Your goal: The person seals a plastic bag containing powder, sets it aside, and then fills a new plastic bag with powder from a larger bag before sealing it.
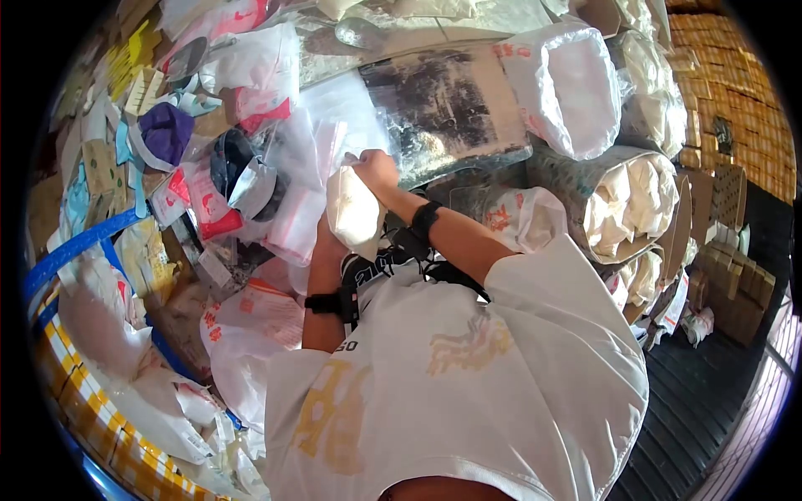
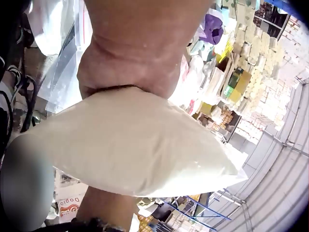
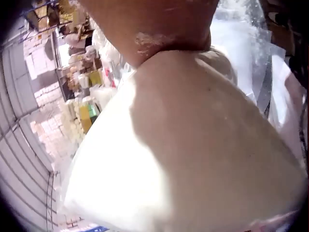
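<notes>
A plump pale bag (image 1: pixel 355 209) hangs in front of the person's chest, its top pinched by the right hand (image 1: pixel 378 169). In the head view the left hand is mostly hidden behind the bag. The left wrist view shows the left hand (image 2: pixel 130 65) at the gathered top of the bag (image 2: pixel 140 145), its fingers out of sight. From the right wrist, the right hand (image 3: pixel 164 26) is bent over the top of the bag (image 3: pixel 212 135), fingers hidden too. The bag's wide lower part hangs beneath both hands.
Beyond the hands lie clear plastic bags (image 1: pixel 338 104) and a dusty dark sheet (image 1: pixel 443 104). An open white-lined sack (image 1: pixel 582 92) and a drum of pale bags (image 1: pixel 622 200) stand at the right. Mixed packets, a purple cloth (image 1: pixel 166 134) and a blue rail (image 1: pixel 79 250) are at the left.
</notes>
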{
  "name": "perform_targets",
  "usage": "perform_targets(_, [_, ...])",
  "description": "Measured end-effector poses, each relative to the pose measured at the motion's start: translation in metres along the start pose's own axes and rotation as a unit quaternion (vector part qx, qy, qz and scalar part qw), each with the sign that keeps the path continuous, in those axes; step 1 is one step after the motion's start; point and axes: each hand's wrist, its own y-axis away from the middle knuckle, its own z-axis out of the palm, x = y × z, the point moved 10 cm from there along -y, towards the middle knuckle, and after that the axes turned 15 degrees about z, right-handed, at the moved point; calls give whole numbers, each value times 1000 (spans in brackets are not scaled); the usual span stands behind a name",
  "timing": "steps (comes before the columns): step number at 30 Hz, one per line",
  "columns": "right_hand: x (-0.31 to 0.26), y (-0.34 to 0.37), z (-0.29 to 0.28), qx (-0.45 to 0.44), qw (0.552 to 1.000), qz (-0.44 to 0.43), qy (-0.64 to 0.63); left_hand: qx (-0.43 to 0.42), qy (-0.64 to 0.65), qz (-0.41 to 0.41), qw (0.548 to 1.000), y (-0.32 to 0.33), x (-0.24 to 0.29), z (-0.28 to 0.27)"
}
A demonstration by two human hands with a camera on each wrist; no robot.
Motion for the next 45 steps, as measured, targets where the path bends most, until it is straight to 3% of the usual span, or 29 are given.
perform_targets(1, [0, -3, 2, 6, 1000, -17, -13, -6, 29, -11, 1000, -2, 1, 9])
perform_targets(4, [11, -19, 22, -148, 983, -17, -105, 58, 44, 10, 997, -10, 7, -6])
perform_targets(5, [20, -39, 48, -226, 959, -69, -155, 45, 54, 4, 998, -10, 10, -5])
perform_targets(9, [16, -31, 51, -288, 927, -132, -203, 57, 67, 10, 996, -12, 11, -8])
perform_targets(11, [22, -22, 64, -337, 901, -55, -268, 46, 72, 23, 996, -13, 10, 4])
perform_targets(13, [17, 2, 57, -361, 882, 24, -300, -30, 152, 7, 988, -21, 3, 7])
perform_targets(14, [9, 16, 50, -393, 863, 27, -317, -68, 191, -1, 979, -21, 2, 11])
perform_targets(16, [-1, 34, 43, -456, 818, 34, -349, -42, 244, 4, 969, -16, 6, 14])
perform_targets(17, [2, 27, 50, -457, 804, 32, -379, -46, 264, 4, 963, -14, 8, 15])
perform_targets(18, [4, 20, 51, -415, 845, 8, -337, -49, 283, 3, 958, -11, 9, 15])
perform_targets(19, [6, 14, 52, -371, 881, -15, -294, -131, 280, 34, 951, -7, 18, 35])
perform_targets(20, [5, 9, 52, -325, 911, -39, -250, -144, 269, 42, 951, -6, 20, 42])
perform_targets(21, [11, -3, 57, -281, 921, -50, -264, -118, 221, 69, 966, -9, 20, 43])
perform_targets(23, [21, -26, 56, -132, 976, -50, -166, -74, 94, 132, 984, -18, 22, 46])
perform_targets(24, [24, -32, 50, -56, 990, -51, -115, -82, -44, 193, 977, -19, 30, 52])
perform_targets(25, [25, -29, 47, -72, 982, -20, -171, -76, -217, 261, 938, -20, 41, 57])
perform_targets(26, [21, -19, 43, -91, 981, 7, -170, -59, -417, 325, 847, -15, 54, 65])
perform_targets(27, [17, -8, 40, -110, 979, 35, -169, -50, -582, 364, 725, -8, 63, 77])
perform_targets(28, [16, 1, 37, -128, 975, 63, -169, -39, -682, 391, 617, -1, 70, 89])
perform_targets(29, [14, 8, 47, -212, 958, 69, -183, -30, -742, 405, 533, 3, 73, 98])
perform_targets(30, [12, 17, 56, -294, 933, 76, -194, -23, -766, 397, 506, 3, 76, 100])
perform_targets(31, [21, 28, 68, -368, 891, 189, -188, -13, -788, 382, 482, 3, 79, 102])
perform_targets(32, [7, 43, 59, -393, 885, 177, -179, 6, -811, 301, 501, -1, 78, 90])
perform_targets(33, [-5, 64, 46, -418, 877, 165, -170, 3, -705, 446, 552, 21, 92, 98])
perform_targets(35, [-10, 69, 51, -458, 857, 147, -187, 68, -627, 424, 650, 18, 95, 59])
perform_targets(40, [-16, 38, 55, -365, 886, 68, -278, 201, -344, 375, 837, -7, 65, -42])
perform_targets(41, [-17, 36, 54, -355, 889, 49, -285, 213, -257, 383, 861, -13, 60, -47])
perform_targets(43, [-9, 31, 55, -324, 882, 60, -336, 229, -397, 380, 803, -7, 67, -37])
perform_targets(45, [7, 24, 56, -295, 901, 94, -304, 248, -263, 398, 843, -16, 60, -53])
